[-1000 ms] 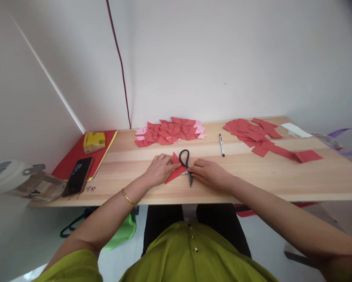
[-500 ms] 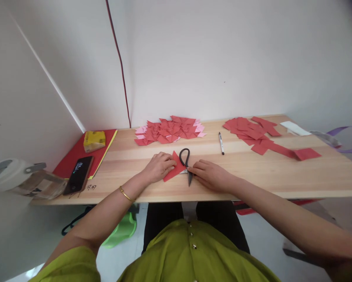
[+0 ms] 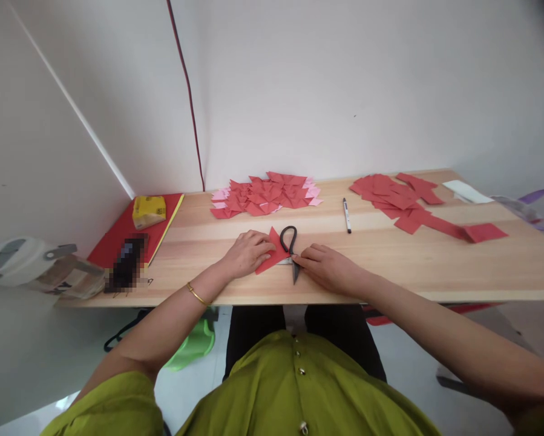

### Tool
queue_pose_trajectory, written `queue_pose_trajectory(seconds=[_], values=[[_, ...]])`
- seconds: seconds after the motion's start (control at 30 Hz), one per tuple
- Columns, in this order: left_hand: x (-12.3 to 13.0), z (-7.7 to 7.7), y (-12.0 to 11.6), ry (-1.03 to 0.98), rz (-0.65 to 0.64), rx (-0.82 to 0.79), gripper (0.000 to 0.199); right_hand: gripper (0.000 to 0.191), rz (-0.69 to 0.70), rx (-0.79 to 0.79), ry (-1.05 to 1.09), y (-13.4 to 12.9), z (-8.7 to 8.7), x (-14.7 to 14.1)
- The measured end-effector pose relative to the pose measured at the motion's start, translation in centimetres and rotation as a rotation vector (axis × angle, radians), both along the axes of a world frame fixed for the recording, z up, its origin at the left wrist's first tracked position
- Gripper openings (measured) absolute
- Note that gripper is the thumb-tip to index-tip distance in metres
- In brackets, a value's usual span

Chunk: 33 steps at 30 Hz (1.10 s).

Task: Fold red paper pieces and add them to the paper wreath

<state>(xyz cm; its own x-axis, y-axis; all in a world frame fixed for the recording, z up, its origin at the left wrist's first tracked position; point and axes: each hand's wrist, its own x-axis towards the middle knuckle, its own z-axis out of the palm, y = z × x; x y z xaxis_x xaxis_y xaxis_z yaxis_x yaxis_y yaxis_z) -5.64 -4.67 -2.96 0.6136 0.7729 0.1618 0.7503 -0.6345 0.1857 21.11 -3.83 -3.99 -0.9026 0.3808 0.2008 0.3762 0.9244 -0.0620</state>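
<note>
Near the front edge of the table, my left hand [image 3: 249, 254] rests with bent fingers on a folded piece of red paper [image 3: 270, 257], holding its left side down. My right hand [image 3: 328, 268] is closed at the black-handled scissors [image 3: 289, 238], its fingertips by the pivot. One handle loop points away from me and the dark blade toward me; a second, paler blade lies along the red paper's lower right edge. My right hand hides the other handle. Further back sits a pile of folded red and pink paper pieces [image 3: 272, 192].
Flat red paper pieces [image 3: 389, 194] lie at the back right beside a white strip [image 3: 468, 191]. A marker [image 3: 347, 215] is right of the folded pile. On the left are a red folder [image 3: 112, 237], a yellow packet [image 3: 149, 211], a phone [image 3: 129, 260] and a clear white-lidded container [image 3: 67, 275].
The camera view has shifted a little, so everything sits slightly higher and further right. Both hands, the red paper and the scissors keep nearly the same arrangement.
</note>
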Motion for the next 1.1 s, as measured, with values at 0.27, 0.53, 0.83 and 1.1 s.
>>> queue_pose_trajectory(seconds=[0.27, 0.53, 0.83, 1.1], values=[[0.1, 0.3, -0.1, -0.011, -0.006, -0.001, 0.029, 0.038, 0.053, 0.008, 0.006, -0.2, -0.3, -1.0], [0.1, 0.2, -0.1, -0.016, -0.005, -0.003, 0.025, 0.036, 0.021, 0.003, 0.013, -0.9, 0.3, -1.6], [0.3, 0.4, -0.2, -0.019, 0.003, 0.013, 0.021, 0.034, 0.021, 0.008, 0.029, -1.3, -0.1, -2.3], [0.4, 0.2, -0.3, 0.017, 0.003, 0.042, 0.021, 0.034, 0.038, -0.018, 0.026, -1.8, -0.3, -2.7]])
